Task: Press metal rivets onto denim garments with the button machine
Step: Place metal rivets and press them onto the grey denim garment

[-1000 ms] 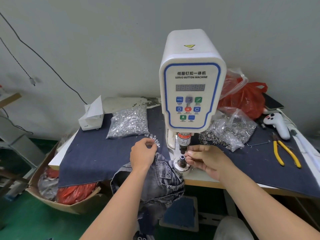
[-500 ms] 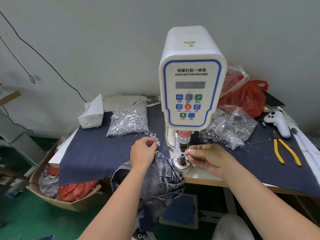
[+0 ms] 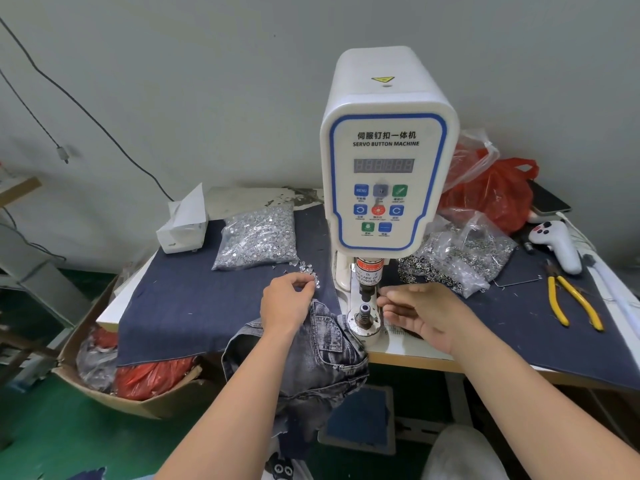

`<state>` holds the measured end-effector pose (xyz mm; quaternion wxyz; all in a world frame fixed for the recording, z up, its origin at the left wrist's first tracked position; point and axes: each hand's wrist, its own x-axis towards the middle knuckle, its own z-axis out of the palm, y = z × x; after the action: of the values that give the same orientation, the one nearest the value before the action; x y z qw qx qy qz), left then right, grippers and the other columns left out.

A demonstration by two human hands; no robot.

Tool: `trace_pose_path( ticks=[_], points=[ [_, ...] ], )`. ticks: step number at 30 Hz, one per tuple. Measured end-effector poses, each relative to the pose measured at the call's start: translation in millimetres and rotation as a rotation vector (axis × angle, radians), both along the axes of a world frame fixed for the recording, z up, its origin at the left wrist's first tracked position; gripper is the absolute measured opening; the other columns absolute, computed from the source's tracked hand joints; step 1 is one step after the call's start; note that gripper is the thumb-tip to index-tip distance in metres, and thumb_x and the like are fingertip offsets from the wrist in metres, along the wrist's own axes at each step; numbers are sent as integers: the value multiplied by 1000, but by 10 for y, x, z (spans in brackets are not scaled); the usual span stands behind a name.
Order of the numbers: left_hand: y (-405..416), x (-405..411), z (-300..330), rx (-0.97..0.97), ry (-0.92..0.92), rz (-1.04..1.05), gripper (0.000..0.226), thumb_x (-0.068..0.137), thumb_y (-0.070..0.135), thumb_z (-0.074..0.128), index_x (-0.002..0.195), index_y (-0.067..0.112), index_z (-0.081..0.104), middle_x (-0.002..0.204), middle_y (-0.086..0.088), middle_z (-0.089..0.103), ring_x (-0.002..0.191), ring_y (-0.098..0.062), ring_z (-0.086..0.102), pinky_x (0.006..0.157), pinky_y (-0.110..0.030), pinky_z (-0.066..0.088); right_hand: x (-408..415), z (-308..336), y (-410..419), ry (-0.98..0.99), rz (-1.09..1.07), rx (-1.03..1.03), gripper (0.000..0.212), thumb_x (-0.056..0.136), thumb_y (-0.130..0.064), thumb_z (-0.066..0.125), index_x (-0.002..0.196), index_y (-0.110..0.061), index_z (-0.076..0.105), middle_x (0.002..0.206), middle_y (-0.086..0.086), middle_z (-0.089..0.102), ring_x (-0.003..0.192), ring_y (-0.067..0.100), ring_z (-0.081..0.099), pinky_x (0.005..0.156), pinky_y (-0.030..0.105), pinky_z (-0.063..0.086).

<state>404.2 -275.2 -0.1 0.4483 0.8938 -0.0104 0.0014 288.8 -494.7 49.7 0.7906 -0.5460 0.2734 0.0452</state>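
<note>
The white servo button machine stands on the table, its lower die under the punch. A grey-blue denim garment hangs over the table's front edge, just left of the die. My left hand rests on the garment, and its curled fingertips pinch at a small pile of loose rivets. My right hand hovers just right of the die, with its fingers stretched toward the punch and nothing seen in them.
A clear bag of silver rivets lies left of the machine and a bag of dark rings lies right. Yellow pliers, a white controller and a red bag sit at right. A cardboard box stands on the floor.
My right hand has let go of the lower die and drawn back slightly to the right. My left hand stays at the loose rivets.
</note>
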Motion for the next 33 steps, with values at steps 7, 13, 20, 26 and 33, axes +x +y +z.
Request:
trace_pose_path(
  ticks=[7, 13, 20, 26, 33],
  points=[
    [2, 6, -17, -3, -19, -12, 9, 95, 33, 72, 95, 39, 78, 92, 19, 76, 93, -7, 69, 76, -29, 51, -67, 49, 9, -55, 13, 16, 13, 95, 10, 61, 105, 9, 69, 91, 21, 78, 68, 19, 75, 61, 22, 61],
    [8, 11, -31, 0, -37, -22, 10, 95, 33, 72, 91, 42, 75, 91, 20, 75, 93, -8, 69, 82, -33, 56, -104, 87, 34, -25, 28, 9, 8, 96, 7, 61, 102, 8, 66, 79, 16, 77, 64, 17, 74, 56, 21, 60],
    [18, 9, -30, -3, -38, -30, 11, 95, 34, 72, 91, 43, 74, 93, 19, 75, 94, -9, 70, 84, -34, 57, -104, 91, 140, 1, 94, 40, 15, 96, -3, 66, 107, 9, 66, 79, 17, 74, 62, 18, 71, 58, 27, 61],
    [33, -3, -32, -37, -40, -48, 12, 94, 31, 74, 89, 42, 74, 90, 20, 74, 93, -5, 69, 82, -32, 55, -78, 60, 223, 37, 64, 173, 8, 93, 1, 68, 91, 9, 69, 77, 20, 74, 59, 20, 72, 52, 25, 59],
    [62, -4, -40, -51, -44, -74, 16, 93, 29, 75, 85, 42, 74, 90, 20, 75, 94, -3, 69, 84, -29, 54, -63, -74, -2, -6, -128, -330, 10, 95, -4, 66, 97, 3, 72, 74, 10, 77, 61, 14, 68, 59, 22, 59]
  ],
)
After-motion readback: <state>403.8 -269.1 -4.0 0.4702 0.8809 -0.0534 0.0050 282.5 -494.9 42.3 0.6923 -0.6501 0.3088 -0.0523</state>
